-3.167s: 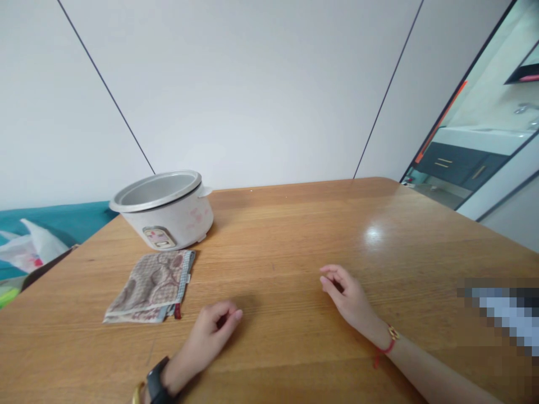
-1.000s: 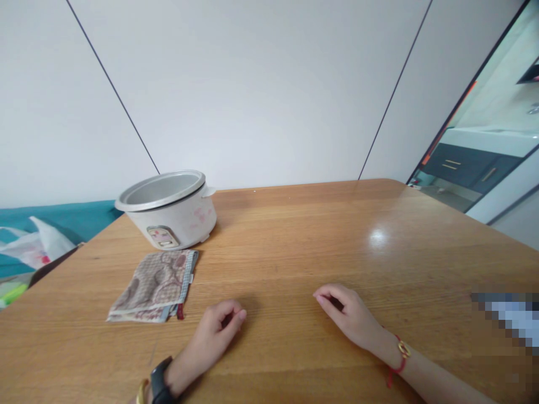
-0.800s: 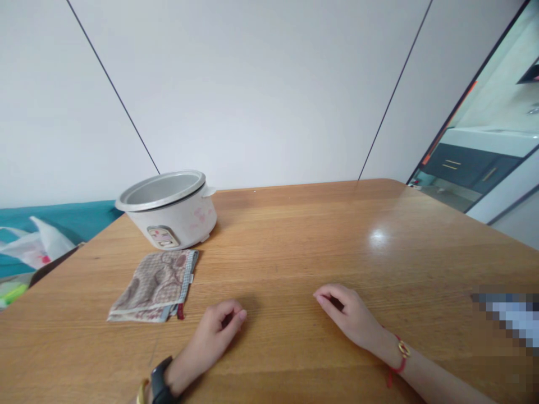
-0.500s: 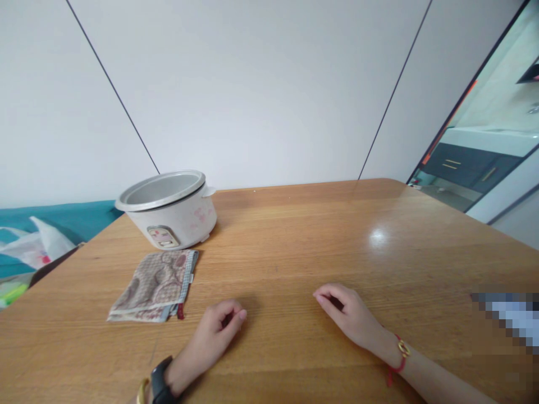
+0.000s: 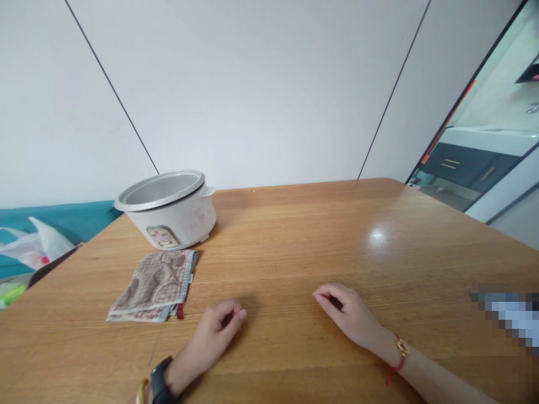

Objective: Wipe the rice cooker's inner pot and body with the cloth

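Note:
My left hand [image 5: 217,331] rests on the wooden table [image 5: 273,241], its fingers curled in and nothing visible in them. Just beyond it to the left lies a folded cloth [image 5: 155,283] with a brown and pink pattern; the hand does not touch it. Behind the cloth stands a white rice cooker [image 5: 177,216] without a lid, its grey inner pot [image 5: 164,188] showing. On the right side, my right hand [image 5: 347,314] also lies on the table, fingers curled with thumb and fingertips together, nothing seen between them.
A pale panelled wall [image 5: 269,90] rises behind the table. At the far left a white plastic bag [image 5: 37,241] sits on a teal seat [image 5: 80,221]. A blurred-out object [image 5: 511,317] lies near the right edge. Dark cabinets [image 5: 467,163] show through a doorway.

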### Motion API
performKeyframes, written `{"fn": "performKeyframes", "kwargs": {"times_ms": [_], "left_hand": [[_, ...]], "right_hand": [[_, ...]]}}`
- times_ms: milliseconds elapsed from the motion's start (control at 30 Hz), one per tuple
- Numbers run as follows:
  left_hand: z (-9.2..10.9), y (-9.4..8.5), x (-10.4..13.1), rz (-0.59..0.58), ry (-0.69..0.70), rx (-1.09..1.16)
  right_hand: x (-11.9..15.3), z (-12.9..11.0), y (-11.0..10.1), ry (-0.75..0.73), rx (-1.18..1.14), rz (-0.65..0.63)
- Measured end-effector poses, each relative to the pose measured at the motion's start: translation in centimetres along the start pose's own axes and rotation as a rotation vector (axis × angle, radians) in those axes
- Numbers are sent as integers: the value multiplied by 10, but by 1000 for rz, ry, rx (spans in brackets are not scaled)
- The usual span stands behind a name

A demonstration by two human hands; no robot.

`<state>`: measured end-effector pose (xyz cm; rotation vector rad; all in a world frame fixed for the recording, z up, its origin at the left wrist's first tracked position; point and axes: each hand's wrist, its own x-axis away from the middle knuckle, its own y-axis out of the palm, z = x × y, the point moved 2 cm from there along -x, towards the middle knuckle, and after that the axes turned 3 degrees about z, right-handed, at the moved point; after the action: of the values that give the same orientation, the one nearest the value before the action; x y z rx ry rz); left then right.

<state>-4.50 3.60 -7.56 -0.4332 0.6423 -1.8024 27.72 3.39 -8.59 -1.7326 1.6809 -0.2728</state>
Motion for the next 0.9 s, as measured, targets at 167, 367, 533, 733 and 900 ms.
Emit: {"fn": "performKeyframes", "kwargs": {"times_ms": [167, 367, 533, 733, 900], "left_hand": [[0, 0, 0, 0, -4, 3], [2, 0, 1, -7, -20, 10], [2, 0, 1, -9, -16, 8], [1, 1, 1, -5, -20, 20], [2, 0, 1, -3, -9, 6]], "right_hand": [[0, 0, 0, -4, -2, -2], [0, -1, 0, -9, -2, -10], [0, 0, -1, -9, 8, -11], [0, 0, -1, -14, 9, -15], [0, -1, -1, -8, 6, -16]]}}
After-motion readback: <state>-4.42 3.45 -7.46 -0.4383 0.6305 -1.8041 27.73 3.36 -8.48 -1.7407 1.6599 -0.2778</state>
